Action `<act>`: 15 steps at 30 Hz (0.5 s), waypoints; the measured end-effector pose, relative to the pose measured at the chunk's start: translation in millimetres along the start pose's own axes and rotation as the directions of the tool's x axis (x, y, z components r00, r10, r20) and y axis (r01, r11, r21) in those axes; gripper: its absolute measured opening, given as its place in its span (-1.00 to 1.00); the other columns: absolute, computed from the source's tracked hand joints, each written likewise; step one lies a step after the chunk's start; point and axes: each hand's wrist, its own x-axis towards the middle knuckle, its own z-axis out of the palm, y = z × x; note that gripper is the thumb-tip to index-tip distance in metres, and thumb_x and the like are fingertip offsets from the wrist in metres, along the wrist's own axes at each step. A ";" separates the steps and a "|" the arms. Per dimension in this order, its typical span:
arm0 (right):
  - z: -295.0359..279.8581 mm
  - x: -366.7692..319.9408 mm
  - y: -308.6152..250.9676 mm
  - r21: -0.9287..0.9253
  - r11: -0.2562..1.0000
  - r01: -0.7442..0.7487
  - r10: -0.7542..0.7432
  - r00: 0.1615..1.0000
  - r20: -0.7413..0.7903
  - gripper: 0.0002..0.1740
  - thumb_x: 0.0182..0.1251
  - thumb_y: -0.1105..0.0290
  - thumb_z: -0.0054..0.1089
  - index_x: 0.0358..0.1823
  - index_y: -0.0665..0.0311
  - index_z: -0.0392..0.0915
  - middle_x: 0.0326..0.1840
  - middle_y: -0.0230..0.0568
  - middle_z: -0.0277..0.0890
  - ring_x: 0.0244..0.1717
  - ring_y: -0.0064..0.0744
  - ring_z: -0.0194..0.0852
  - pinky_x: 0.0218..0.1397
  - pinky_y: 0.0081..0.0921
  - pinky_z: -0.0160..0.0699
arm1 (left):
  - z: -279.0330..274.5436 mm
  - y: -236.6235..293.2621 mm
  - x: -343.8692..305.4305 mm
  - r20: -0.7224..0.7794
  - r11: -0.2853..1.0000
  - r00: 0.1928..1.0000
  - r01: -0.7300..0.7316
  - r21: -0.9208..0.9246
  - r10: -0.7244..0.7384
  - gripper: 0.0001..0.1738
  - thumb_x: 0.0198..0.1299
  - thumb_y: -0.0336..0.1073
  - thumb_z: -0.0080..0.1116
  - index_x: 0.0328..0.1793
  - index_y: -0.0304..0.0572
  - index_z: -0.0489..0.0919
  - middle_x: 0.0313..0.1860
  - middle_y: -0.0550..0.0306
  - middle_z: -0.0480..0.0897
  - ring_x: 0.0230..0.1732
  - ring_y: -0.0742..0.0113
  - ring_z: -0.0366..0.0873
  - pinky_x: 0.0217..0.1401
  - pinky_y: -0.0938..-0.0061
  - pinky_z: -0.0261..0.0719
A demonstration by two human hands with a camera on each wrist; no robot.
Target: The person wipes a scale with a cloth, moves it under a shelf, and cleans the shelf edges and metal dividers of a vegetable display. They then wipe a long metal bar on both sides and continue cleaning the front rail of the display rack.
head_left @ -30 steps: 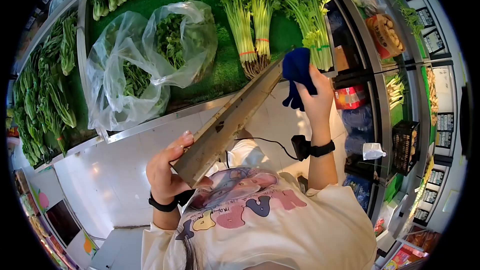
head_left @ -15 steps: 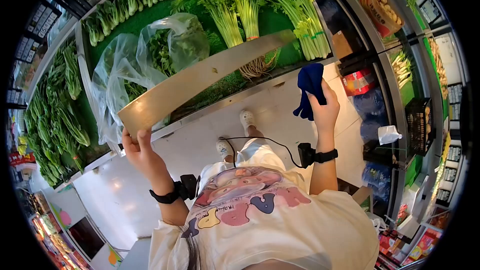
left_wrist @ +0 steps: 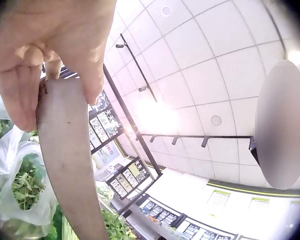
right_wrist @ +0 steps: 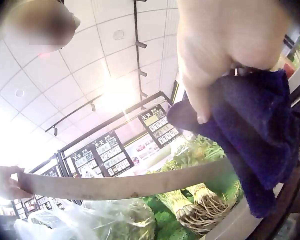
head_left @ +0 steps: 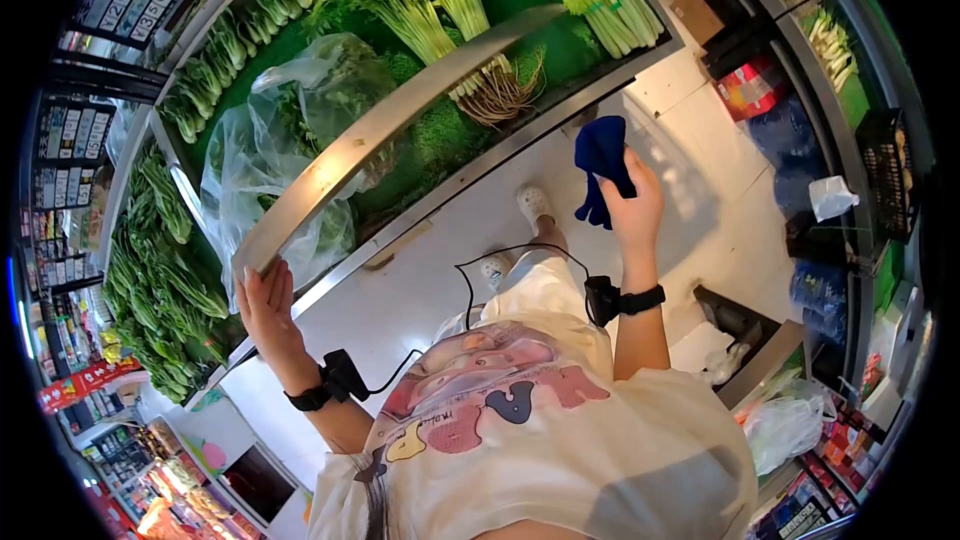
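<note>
A long, thin metal strip is held up by one end in my left hand. In the left wrist view, the thumb and fingers pinch that end from both sides, and dark marks show at its edge. The strip slants away to the upper right, overlapping a plastic bag and celery roots in the head view. My right hand grips a bunched navy cloth, whose loose ends hang down. In the head view the cloth is apart from the strip, below its far end.
Behind the strip is a produce stand lined with green mat, with a metal front edge. On it lie a clear plastic bag of greens, rooted celery bunches and more celery. Leafy greens fill the left side. Packs line the right.
The strip has swung up and away to the left in my left hand, its smooth face now showing. My right hand and the cloth have come away from its far end. The head view has turned.
</note>
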 end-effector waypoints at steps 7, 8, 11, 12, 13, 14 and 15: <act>15.3 -25.0 18.1 -0.013 0.996 -0.085 0.085 0.996 -0.039 -0.45 -0.06 0.48 0.30 0.09 0.30 0.54 0.09 -0.13 0.56 0.06 -0.11 0.47 0.18 -0.35 0.41 | -25.0 -9.7 9.0 0.046 0.992 0.991 0.120 0.046 -0.122 -0.37 0.34 -0.03 0.04 0.39 -0.25 0.21 0.09 -0.29 0.54 0.13 0.01 0.56 0.22 0.28 0.54; 16.0 -28.5 22.2 -0.012 0.995 -0.102 0.101 0.994 -0.042 -0.45 -0.06 0.49 0.30 0.09 0.30 0.54 0.10 -0.13 0.55 0.06 -0.10 0.47 0.18 -0.34 0.41 | -25.5 -9.2 8.4 0.051 0.990 0.989 0.133 0.052 -0.136 -0.37 0.34 -0.03 0.04 0.38 -0.26 0.21 0.09 -0.29 0.53 0.13 0.01 0.56 0.22 0.29 0.54; 15.6 -32.5 28.0 0.001 0.992 -0.125 0.125 0.991 -0.042 -0.45 -0.08 0.50 0.29 0.08 0.30 0.54 0.10 -0.14 0.55 0.05 -0.09 0.46 0.16 -0.33 0.42 | -22.4 -12.0 3.6 0.080 0.993 0.990 0.109 0.047 -0.113 -0.35 0.34 0.00 0.03 0.35 -0.33 0.19 0.12 -0.30 0.51 0.19 0.03 0.51 0.30 0.29 0.48; 15.2 -33.7 28.8 -0.001 0.991 -0.133 0.133 0.990 -0.046 -0.45 -0.08 0.50 0.29 0.08 0.30 0.54 0.10 -0.14 0.55 0.04 -0.09 0.46 0.16 -0.33 0.42 | -21.1 -13.3 0.4 0.093 0.996 0.992 0.086 0.039 -0.089 -0.34 0.35 0.01 0.02 0.35 -0.35 0.18 0.12 -0.30 0.50 0.20 0.03 0.50 0.32 0.29 0.46; 15.0 -34.4 29.4 -0.003 0.991 -0.137 0.137 0.989 -0.047 -0.45 -0.07 0.50 0.29 0.09 0.30 0.54 0.10 -0.14 0.55 0.03 -0.09 0.46 0.15 -0.34 0.43 | -21.9 -16.2 -0.3 0.090 0.997 0.994 0.061 0.053 -0.065 -0.35 0.36 0.01 -0.01 0.36 -0.34 0.18 0.14 -0.29 0.49 0.23 0.04 0.48 0.35 0.27 0.42; 15.3 -33.3 30.1 -0.004 0.991 -0.137 0.136 0.990 -0.047 -0.45 -0.07 0.50 0.29 0.09 0.30 0.54 0.10 -0.14 0.55 0.03 -0.09 0.47 0.15 -0.34 0.43 | -22.1 -18.8 -1.4 0.095 0.997 0.995 0.032 0.065 -0.038 -0.35 0.36 0.02 -0.01 0.35 -0.34 0.19 0.14 -0.30 0.49 0.24 0.04 0.47 0.36 0.28 0.42; 16.3 -31.2 31.2 0.001 0.989 -0.151 0.151 0.988 -0.040 -0.44 -0.07 0.49 0.29 0.09 0.28 0.54 0.10 -0.14 0.55 0.02 -0.09 0.46 0.15 -0.34 0.43 | -22.1 -21.4 -2.4 0.099 0.997 0.995 0.002 0.076 -0.010 -0.34 0.36 0.04 -0.02 0.35 -0.35 0.21 0.15 -0.31 0.49 0.24 0.04 0.47 0.36 0.28 0.42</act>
